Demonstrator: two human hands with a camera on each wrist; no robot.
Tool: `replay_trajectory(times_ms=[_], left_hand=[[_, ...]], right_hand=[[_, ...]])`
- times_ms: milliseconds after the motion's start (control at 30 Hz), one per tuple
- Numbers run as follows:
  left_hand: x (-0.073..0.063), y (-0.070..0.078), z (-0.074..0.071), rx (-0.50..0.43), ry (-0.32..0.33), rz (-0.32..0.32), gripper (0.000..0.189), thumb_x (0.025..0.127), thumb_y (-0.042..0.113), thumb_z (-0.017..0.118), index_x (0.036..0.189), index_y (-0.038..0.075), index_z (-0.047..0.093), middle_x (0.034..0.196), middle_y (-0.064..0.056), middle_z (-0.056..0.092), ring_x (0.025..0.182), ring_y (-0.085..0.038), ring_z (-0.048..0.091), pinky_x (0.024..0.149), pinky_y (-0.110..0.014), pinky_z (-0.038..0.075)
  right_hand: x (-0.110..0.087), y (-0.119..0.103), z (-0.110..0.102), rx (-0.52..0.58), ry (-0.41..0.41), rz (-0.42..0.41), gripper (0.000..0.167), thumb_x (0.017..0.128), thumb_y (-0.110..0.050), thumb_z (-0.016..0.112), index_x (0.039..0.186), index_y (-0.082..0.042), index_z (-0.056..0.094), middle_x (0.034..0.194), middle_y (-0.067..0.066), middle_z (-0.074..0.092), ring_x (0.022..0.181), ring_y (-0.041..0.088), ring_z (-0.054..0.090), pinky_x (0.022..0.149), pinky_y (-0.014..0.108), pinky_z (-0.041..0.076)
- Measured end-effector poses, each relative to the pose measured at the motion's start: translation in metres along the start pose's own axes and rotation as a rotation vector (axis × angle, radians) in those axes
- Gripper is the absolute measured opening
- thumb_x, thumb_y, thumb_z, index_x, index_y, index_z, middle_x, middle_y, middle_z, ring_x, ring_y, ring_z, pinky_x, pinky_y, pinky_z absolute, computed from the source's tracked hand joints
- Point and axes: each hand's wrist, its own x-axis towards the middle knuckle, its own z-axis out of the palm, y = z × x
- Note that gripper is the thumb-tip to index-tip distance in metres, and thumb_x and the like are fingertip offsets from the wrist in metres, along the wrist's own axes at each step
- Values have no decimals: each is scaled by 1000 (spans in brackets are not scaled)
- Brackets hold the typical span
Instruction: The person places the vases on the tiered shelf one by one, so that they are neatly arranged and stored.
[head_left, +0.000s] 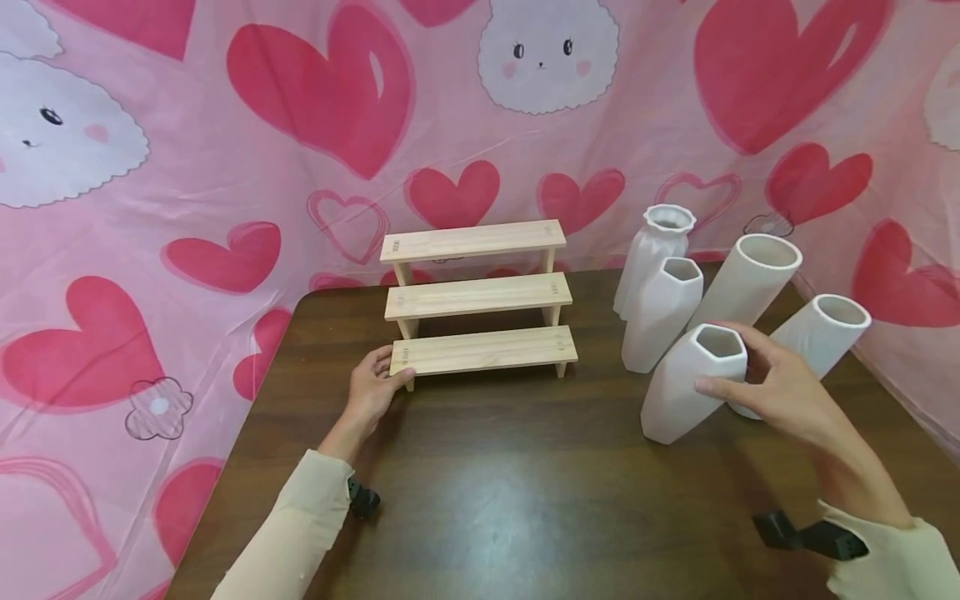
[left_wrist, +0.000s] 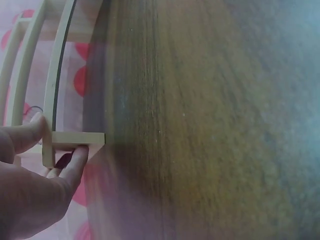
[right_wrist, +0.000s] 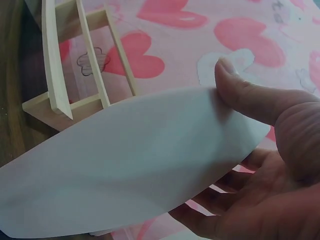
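Note:
A three-step light wooden stand (head_left: 480, 354) is at the back middle of the table. My left hand (head_left: 371, 396) grips the left end of its lowest step; in the left wrist view the thumb (left_wrist: 27, 132) lies on the board and a finger touches the leg below. At the right, my right hand (head_left: 787, 387) holds a white faceted vase (head_left: 675, 396) near its top, thumb on the near side and the other fingers around the far side. The vase (right_wrist: 135, 160) fills much of the right wrist view. Whether its base touches the table I cannot tell.
Behind the held vase are another faceted white vase (head_left: 663, 321), a ruffled-rim vase (head_left: 652, 258), and two round-mouthed white vases (head_left: 750, 279), one of them (head_left: 825, 333) partly behind my right hand. A pink heart-patterned cloth (head_left: 450, 117) hangs behind the brown table (head_left: 480, 492).

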Motion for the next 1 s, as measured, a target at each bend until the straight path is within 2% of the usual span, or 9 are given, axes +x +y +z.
replay_trajectory(times_ms=[133,367,567,800,1000], left_hand=[[0,0,0,-2,2,-8,61,88,6,70,141,3,42,131,-21,55,121,-28,52,95,-32,45],[0,2,-1,-20,-3,-24,61,87,6,70,141,4,42,131,-20,56,118,-27,54,80,-18,47],[1,1,-1,-34,-10,-20,62,88,4,69,142,4,40,132,-20,55,119,-27,54,77,-15,47],[0,0,-1,-26,-13,-29,62,88,6,69,143,4,40,131,-20,56,119,-27,54,81,-19,47],[0,1,0,-30,-8,-18,61,88,3,68,142,3,40,130,-21,56,117,-27,54,76,-14,46]], right_hand=[[0,-1,0,13,16,32,59,83,-16,75,136,-16,48,106,-17,59,91,-3,57,71,16,49],[1,-2,0,22,47,22,53,82,-13,77,130,-15,55,102,-17,62,88,-1,59,69,18,51],[1,-4,0,11,65,40,54,82,-15,78,130,-14,55,101,-17,62,87,0,59,68,18,51],[2,-9,3,-5,85,49,55,81,-18,78,131,-12,55,102,-17,61,90,-1,57,69,15,49],[5,-20,4,33,85,60,57,82,-18,78,134,-15,55,107,-11,61,91,5,58,70,18,50]])
